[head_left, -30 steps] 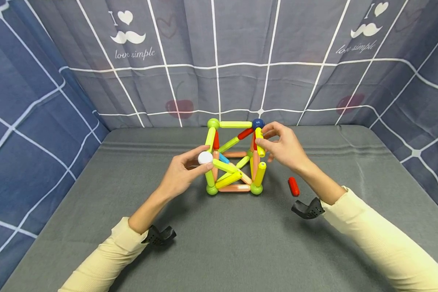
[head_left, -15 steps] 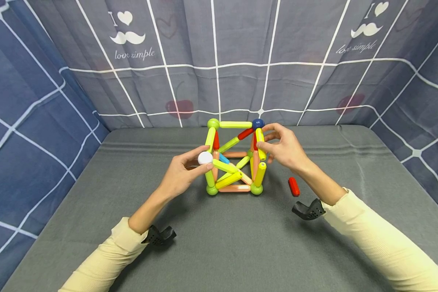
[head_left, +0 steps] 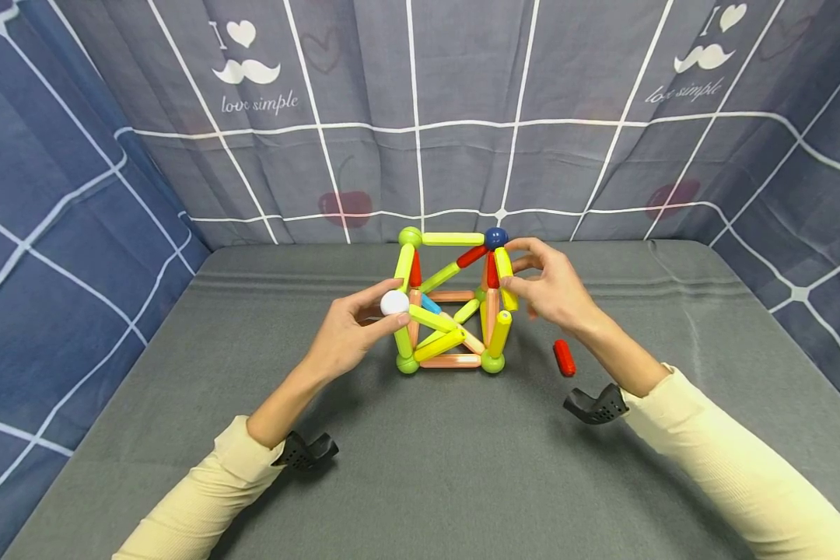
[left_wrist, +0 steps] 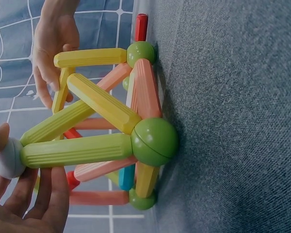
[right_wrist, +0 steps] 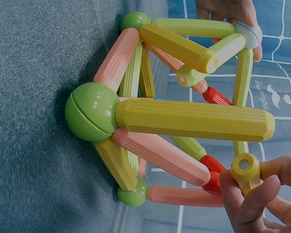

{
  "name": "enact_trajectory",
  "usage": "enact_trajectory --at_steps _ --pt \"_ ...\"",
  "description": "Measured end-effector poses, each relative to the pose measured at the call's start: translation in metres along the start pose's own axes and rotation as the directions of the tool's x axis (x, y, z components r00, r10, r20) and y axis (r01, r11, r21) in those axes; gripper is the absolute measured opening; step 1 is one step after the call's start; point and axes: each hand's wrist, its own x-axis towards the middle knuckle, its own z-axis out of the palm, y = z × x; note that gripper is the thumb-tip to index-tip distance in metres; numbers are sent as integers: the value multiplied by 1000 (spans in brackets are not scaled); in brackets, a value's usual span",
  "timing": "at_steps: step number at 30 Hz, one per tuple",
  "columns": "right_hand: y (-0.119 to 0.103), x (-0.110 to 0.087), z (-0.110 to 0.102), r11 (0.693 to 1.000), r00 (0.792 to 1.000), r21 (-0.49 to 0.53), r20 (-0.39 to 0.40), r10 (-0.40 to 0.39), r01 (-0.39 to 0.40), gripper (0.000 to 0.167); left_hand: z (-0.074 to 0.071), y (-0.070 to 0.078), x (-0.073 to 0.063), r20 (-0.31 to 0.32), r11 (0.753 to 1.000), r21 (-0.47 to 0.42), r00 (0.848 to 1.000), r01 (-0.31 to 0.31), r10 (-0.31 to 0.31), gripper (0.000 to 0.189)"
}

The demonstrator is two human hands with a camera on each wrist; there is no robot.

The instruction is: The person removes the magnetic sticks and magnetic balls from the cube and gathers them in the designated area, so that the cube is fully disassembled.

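A cube-like frame of magnetic rods and balls stands on the grey cloth. My left hand (head_left: 343,334) pinches the white ball (head_left: 395,304) at its upper front left corner. A light green rod (head_left: 430,319) juts from that ball with a free end. At the back right, my right hand (head_left: 556,288) pinches a yellow rod (head_left: 507,272) that runs from the dark blue ball (head_left: 495,238). This rod's near end, with a metal dot, faces the right wrist camera. Below it, another yellow rod (right_wrist: 194,119) rises from a green ball (right_wrist: 91,111), its upper end free.
A loose red rod (head_left: 564,358) lies on the cloth (head_left: 434,459) right of the frame, near my right forearm. A second free-ended yellow rod (right_wrist: 179,47) slants up from the front left green ball (right_wrist: 135,22). A checked curtain (head_left: 462,78) closes off the back and sides.
My right hand has shifted slightly right and toward me, swinging the pinched yellow rod's near end the same way. My left hand stays on the white ball.
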Motion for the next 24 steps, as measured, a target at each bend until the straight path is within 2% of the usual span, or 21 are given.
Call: enact_trajectory --at_steps 5,11,18,24 --pt "0 -5 -6 1000 1000 -19 -18 -6 5 51 0 0 0 1 1000 1 1000 3 -3 53" --pt "3 -19 -14 999 999 -35 12 29 -29 56 0 0 0 2 1000 6 1000 5 -5 53" --pt "13 -46 -23 994 996 -75 47 79 -76 51 0 0 1 0 1000 6 1000 3 -3 52" --pt "28 -76 -27 992 993 -104 87 81 -71 43 0 0 1 0 1000 19 1000 2 -2 52"
